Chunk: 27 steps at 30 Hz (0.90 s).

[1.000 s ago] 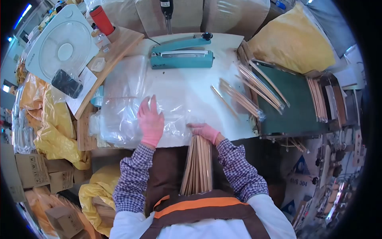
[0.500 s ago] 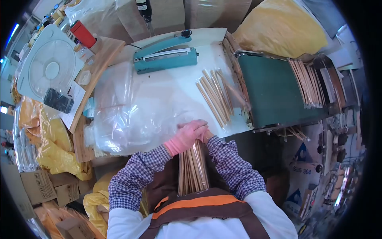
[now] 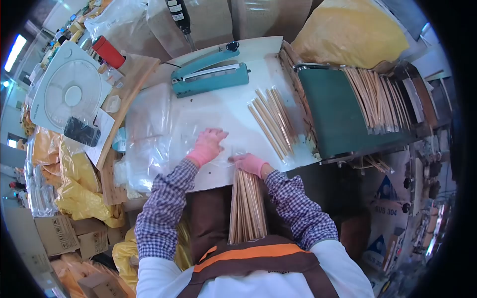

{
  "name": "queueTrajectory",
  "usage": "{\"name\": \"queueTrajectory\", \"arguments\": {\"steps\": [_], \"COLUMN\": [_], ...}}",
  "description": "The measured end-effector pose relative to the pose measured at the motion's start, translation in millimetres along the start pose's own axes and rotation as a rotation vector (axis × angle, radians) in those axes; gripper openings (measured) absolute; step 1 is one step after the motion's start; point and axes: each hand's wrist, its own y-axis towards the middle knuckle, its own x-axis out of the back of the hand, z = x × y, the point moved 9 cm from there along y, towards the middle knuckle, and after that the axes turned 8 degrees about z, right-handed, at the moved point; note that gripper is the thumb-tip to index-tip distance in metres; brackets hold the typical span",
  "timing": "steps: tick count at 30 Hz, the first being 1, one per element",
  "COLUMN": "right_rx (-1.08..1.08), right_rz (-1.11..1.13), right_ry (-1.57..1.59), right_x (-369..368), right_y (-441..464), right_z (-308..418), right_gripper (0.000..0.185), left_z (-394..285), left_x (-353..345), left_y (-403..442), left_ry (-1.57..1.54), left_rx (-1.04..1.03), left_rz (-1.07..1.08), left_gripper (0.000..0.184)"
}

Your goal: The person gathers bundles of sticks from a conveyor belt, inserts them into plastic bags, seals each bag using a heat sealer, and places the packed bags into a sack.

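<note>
My right hand, in a pink glove, closes on the top of a clear plastic bag of thin wooden sticks. The bag stands between my lap and the table's front edge, its lower end against my apron. My left hand, also pink-gloved, is over the white tabletop with its fingers apart and slightly bent, holding nothing. To its left lies a pile of clear plastic bags. More bagged wooden sticks rest on the table beyond my right hand.
A teal bag sealer stands at the table's back. At right, a green conveyor belt carries a row of wooden sticks. A wooden shelf at left holds a white fan, a phone and a red cup.
My left hand has left the bag's top and moved leftward over the table, its fingers spreading. My right hand stays at the bag's top. The row on the belt now looks wider.
</note>
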Motion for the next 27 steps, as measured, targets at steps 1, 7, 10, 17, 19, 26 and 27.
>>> {"name": "queueTrajectory", "arguments": {"steps": [1,7,10,17,19,26,27], "right_rx": [-0.021,-0.120,-0.067,0.135,0.167,0.116,0.065], "right_rz": [-0.008,-0.053,-0.086,-0.123,-0.123,-0.143,-0.153], "right_ry": [0.041,0.261,0.396,0.530,0.457,0.248,0.316], "right_x": [-2.1,5.3,17.6,34.8,31.9,29.8,29.9], "right_y": [-2.3,-9.7,-34.4,-68.0,-68.1,-74.5,-78.7], "right_z": [-2.9,-13.6,6.7,89.0,96.7,100.8,93.3], "right_gripper": [0.042,0.039,0.037,0.027,0.028,0.025,0.025], "left_z": [0.7,26.1,24.4,-26.2,-38.6,-5.1,7.1], "left_x": [-14.5,-43.4,-16.7,54.4,41.1,-36.5,-24.3], "left_y": [5.0,3.3,-11.5,-72.9,-95.1,-128.8,-134.7], "left_ry": [0.159,-0.163,-0.486,-0.667,-0.673,-2.420,-2.176], "left_rx": [0.050,0.167,0.094,0.156,0.235,0.469,0.524], "left_rz": [0.157,0.561,0.349,-0.257,-0.357,-0.509,-0.584], "left_gripper": [0.030,0.025,0.020,0.012,0.014,0.011,0.012]}}
